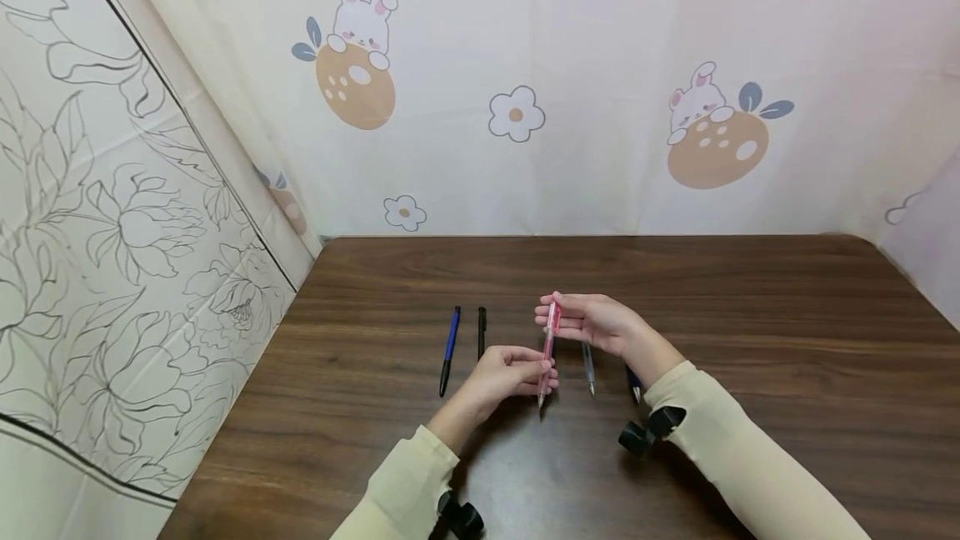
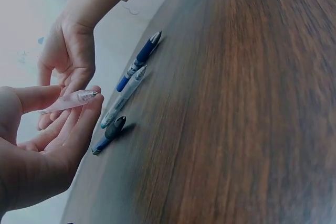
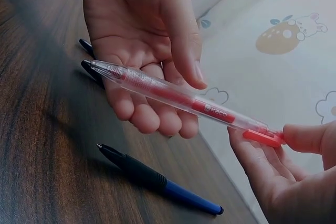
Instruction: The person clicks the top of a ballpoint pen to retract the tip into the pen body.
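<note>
A clear pen with red inside and a red clip (image 1: 550, 338) is held up over the table between both hands, its metal tip pointing toward the body. My left hand (image 1: 504, 375) holds the tip half, with the thumb above the barrel and the fingers spread beneath it. At the clip end, my right hand (image 1: 598, 323) pinches the pen, thumb against its red end in the right wrist view. Under and beside the hands lie a clear pen (image 1: 588, 369), a dark blue pen (image 2: 139, 61) and another dark pen with a black grip (image 2: 110, 136).
On the brown wood table (image 1: 337, 440), a blue pen with a black grip (image 1: 450, 348) and a black pen (image 1: 482, 330) lie to the left. A curtain with rabbit and flower prints (image 1: 585, 23) hangs behind the table. Black wrist mounts (image 1: 651, 430) sit on the sleeves.
</note>
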A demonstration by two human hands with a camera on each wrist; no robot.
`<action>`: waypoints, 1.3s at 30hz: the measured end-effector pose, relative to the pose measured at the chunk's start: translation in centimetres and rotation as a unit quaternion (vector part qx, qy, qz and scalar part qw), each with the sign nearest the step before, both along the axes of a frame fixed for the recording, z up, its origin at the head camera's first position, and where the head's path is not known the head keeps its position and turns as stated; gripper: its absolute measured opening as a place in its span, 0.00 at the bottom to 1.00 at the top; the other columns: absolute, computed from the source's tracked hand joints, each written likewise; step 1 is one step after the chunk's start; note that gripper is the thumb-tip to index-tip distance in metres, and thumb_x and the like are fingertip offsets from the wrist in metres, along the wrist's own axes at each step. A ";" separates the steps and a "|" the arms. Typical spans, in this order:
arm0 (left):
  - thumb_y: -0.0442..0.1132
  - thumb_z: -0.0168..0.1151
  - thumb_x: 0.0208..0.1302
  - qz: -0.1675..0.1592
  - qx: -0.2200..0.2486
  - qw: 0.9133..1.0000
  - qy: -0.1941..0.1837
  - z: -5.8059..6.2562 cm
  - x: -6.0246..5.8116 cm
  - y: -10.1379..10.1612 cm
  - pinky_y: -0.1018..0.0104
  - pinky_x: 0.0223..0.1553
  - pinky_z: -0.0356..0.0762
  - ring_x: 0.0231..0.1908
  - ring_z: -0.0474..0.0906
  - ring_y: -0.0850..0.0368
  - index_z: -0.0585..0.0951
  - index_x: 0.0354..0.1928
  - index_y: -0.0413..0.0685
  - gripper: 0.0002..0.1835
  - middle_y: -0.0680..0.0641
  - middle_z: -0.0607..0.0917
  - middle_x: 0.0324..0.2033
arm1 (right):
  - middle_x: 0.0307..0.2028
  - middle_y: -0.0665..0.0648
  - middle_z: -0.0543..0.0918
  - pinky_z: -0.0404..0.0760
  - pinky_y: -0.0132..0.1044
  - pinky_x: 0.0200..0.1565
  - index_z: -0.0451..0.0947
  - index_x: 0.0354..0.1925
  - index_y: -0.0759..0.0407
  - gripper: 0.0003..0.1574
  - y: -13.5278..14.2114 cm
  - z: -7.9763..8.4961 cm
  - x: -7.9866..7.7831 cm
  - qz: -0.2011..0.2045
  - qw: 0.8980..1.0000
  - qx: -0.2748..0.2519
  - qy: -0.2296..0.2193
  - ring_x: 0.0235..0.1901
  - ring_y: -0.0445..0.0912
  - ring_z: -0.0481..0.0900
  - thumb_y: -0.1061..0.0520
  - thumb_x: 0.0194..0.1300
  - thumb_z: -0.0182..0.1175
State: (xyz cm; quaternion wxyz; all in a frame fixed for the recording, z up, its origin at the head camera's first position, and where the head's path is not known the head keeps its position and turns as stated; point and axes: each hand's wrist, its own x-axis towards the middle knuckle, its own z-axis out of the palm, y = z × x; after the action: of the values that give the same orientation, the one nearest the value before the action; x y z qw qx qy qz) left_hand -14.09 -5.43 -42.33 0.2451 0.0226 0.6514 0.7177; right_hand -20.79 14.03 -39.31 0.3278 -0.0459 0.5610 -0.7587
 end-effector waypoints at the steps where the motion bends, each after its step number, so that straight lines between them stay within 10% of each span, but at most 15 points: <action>1: 0.32 0.60 0.65 -0.002 0.005 1.000 -0.005 0.0 0.0 0.0 0.59 0.45 0.86 0.36 0.87 0.55 0.79 0.49 0.26 0.15 0.31 0.86 0.42 | 0.41 0.51 0.87 0.85 0.30 0.47 0.73 0.54 0.62 0.17 0.0 0.0 0.0 0.000 1.000 0.001 -0.001 0.42 0.40 0.86 0.55 0.76 0.44; 13: 0.32 0.58 0.66 -0.019 0.036 0.998 -0.036 0.0 0.1 0.0 0.57 0.49 0.84 0.39 0.87 0.53 0.78 0.50 0.26 0.15 0.32 0.86 0.43 | 0.42 0.50 0.86 0.84 0.30 0.48 0.48 0.71 0.75 0.37 0.0 0.1 0.0 0.009 1.000 0.013 -0.007 0.44 0.39 0.85 0.52 0.76 0.43; 19: 0.33 0.58 0.67 -0.026 0.036 0.998 -0.039 0.1 0.1 0.0 0.57 0.50 0.84 0.42 0.87 0.51 0.78 0.52 0.27 0.17 0.31 0.85 0.45 | 0.43 0.52 0.87 0.84 0.34 0.51 0.62 0.64 0.68 0.30 0.1 0.2 -0.1 0.015 0.997 -0.042 -0.060 0.46 0.43 0.85 0.47 0.76 0.41; 26: 0.32 0.58 0.66 -0.037 0.042 0.998 -0.025 0.3 0.0 0.1 0.57 0.50 0.84 0.41 0.87 0.51 0.77 0.53 0.25 0.17 0.30 0.84 0.46 | 0.47 0.58 0.86 0.83 0.42 0.55 0.74 0.51 0.61 0.23 0.5 0.6 -0.1 0.005 0.968 -0.161 -0.190 0.49 0.49 0.84 0.45 0.74 0.45; 39: 0.26 0.54 0.66 -0.045 0.058 0.997 -0.012 0.3 0.2 -0.1 0.54 0.50 0.84 0.37 0.86 0.55 0.75 0.53 0.20 0.16 0.24 0.81 0.49 | 0.45 0.57 0.87 0.82 0.38 0.55 0.81 0.45 0.61 0.21 -0.2 0.9 0.2 0.020 0.969 -0.151 -0.196 0.48 0.45 0.85 0.52 0.76 0.44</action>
State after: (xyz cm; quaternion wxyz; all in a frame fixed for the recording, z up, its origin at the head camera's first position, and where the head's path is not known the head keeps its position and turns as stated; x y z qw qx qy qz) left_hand -13.94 -5.55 -42.03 0.2831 0.0572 0.6043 0.7425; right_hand -20.58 13.85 -38.40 0.4353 0.0431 0.3636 -0.8225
